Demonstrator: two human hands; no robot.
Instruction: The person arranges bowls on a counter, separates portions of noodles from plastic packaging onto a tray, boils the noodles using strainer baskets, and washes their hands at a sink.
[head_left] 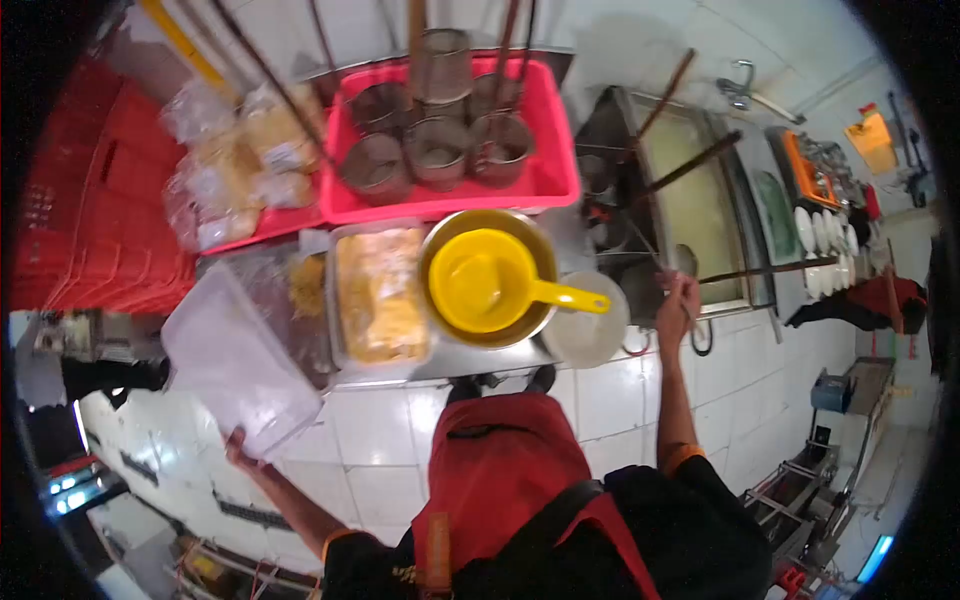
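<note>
At the lower left my left hand [238,447] grips the corner of a whitish translucent lid or sheet [235,350], which hangs tilted at the counter's left end. My right hand [678,300], out to the right, is closed round the handle of a metal ladle [686,261] beside the cooking vats. Between my hands, a yellow dipper [485,282] rests in a steel bowl [543,245]. Left of the bowl sits a clear tub of yellowish food [380,290]; right of it is a pale round lid or dish [597,335].
A pink tray [545,188] holds several long-handled metal strainers. Bagged noodles [225,170] and red crates [120,200] stand at the left. A vat of cloudy liquid [690,180] has handles sticking out over its edge. A person [880,302] is at the far right.
</note>
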